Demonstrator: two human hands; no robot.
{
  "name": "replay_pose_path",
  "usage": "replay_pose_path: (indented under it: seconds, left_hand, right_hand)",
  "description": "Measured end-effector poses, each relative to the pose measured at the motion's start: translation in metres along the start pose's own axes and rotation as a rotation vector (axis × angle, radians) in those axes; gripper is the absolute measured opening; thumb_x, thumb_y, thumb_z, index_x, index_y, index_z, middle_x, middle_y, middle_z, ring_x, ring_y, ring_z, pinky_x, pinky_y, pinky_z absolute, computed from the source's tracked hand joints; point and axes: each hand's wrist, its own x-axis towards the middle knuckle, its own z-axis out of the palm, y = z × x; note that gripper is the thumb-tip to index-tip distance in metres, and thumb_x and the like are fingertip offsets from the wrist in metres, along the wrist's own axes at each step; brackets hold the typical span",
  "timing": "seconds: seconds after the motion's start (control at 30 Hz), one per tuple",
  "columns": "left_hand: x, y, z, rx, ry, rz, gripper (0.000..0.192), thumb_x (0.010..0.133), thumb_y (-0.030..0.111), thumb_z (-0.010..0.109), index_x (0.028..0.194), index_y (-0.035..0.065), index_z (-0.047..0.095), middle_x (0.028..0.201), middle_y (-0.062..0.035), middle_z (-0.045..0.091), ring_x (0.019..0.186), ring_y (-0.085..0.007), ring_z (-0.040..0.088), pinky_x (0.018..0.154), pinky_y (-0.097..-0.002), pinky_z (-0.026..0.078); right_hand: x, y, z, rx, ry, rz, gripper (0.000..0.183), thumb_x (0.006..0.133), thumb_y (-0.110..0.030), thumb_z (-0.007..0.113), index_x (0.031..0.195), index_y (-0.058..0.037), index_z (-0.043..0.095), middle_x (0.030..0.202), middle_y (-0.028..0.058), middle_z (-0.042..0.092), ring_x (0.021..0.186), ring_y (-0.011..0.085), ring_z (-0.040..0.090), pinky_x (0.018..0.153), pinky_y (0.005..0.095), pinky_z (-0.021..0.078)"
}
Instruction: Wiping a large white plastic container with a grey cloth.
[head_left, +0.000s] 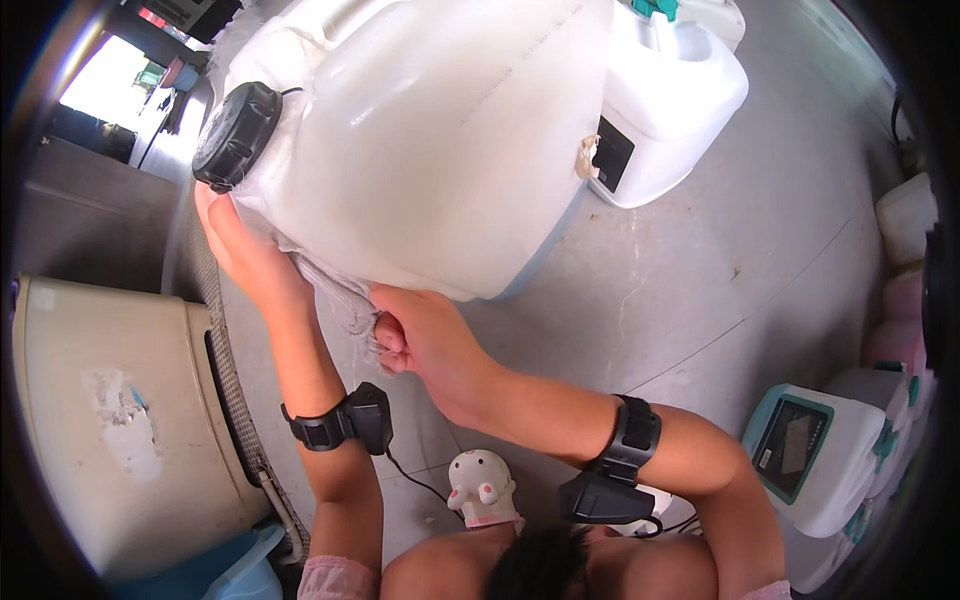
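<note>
A large translucent white plastic jug (450, 142) with a black ribbed screw cap (238, 136) fills the upper middle. A worn grey-white cloth (341, 289) runs along its near side, and pale fabric also shows around the neck. My right hand (435, 330) has its fingers curled around the near end of this cloth, close below the jug. Just beneath the cap, my left hand (244, 247) lies against the jug's neck and the cloth; its fingertips are hidden, so its grip cannot be made out.
A white jerrycan (671, 105) with a green cap stands behind the jug on the grey tiled floor (675, 300). Several canisters (817, 450) line the right. At left are a beige appliance (135, 420) and a blue basin (247, 562). White slippers (484, 487) are on my feet.
</note>
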Motion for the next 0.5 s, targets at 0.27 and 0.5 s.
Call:
replay_pose_path:
  seconds: [0.27, 0.5]
  left_hand:
    - [-0.005, 0.011, 0.004, -0.142, -0.072, 0.018, 0.042, 0.095, 0.022, 0.033, 0.125, -0.0012, 0.051, 0.120, -0.0085, 0.054, 0.113, -0.0164, 0.049, 0.101, -0.0294, 0.035]
    - [-0.035, 0.021, 0.000, -0.131, -0.103, 0.049, 0.053, 0.095, 0.033, 0.035, 0.133, -0.0023, 0.045, 0.131, -0.0099, 0.045, 0.124, -0.0190, 0.043, 0.107, -0.0334, 0.029]
  right_hand:
    - [-0.013, 0.000, 0.002, 0.061, 0.141, -0.049, 0.026, 0.092, -0.022, 0.054, 0.069, -0.0155, 0.045, 0.056, -0.0050, 0.038, 0.053, 0.0075, 0.031, 0.054, 0.0254, 0.0297]
    - [-0.053, -0.016, -0.016, 0.013, 0.239, -0.023, 0.027, 0.090, -0.019, 0.055, 0.066, -0.0165, 0.044, 0.055, -0.0058, 0.036, 0.051, 0.0063, 0.030, 0.050, 0.0247, 0.0263]
